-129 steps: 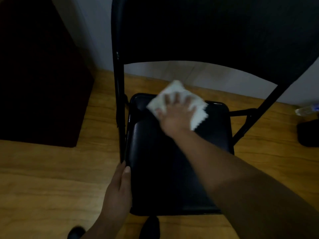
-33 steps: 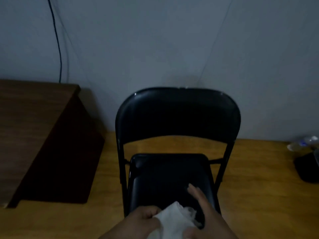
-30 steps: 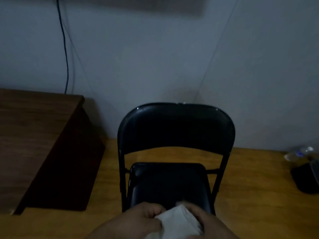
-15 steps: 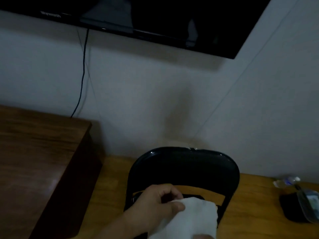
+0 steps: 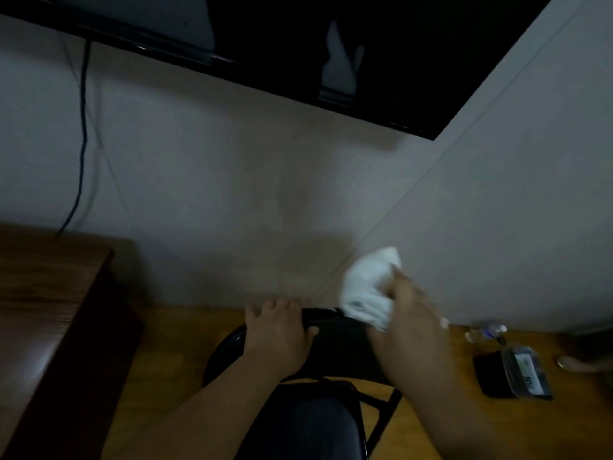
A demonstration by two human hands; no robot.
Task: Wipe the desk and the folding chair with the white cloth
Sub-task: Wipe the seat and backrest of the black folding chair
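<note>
So, quick rundown of the scene:

Left hand (image 5: pixel 277 336): curled over the top edge of the folding chair (image 5: pixel 335 346) backrest, fingers wrapped over the rim, gripping it.

Right hand (image 5: pixel 413 322): holding the white cloth (image 5: pixel 366 287) bunched up in its fingers, right at the top right end of the backrest.

White cloth: crumpled, its lower part touching the backrest's top edge, the rest sticking up in front of the wall.

Folding chair: black, backrest toward the wall, seat (image 5: pixel 308 429) low in the view between the two forearms.

Desk (image 5: pixel 43 300): dark brown wood, off to the left of the chair, against the wall.

Other stuff: black TV (image 5: pixel 365 44) mounted up top, a cable (image 5: pixel 81 144) hanging down the wall to the desk, a plastic bottle (image 5: pixel 486 332) and a dark case (image 5: pixel 512 375) on the wooden floor to the right.

Lighting: pretty dim, a bit blurry.
</note>
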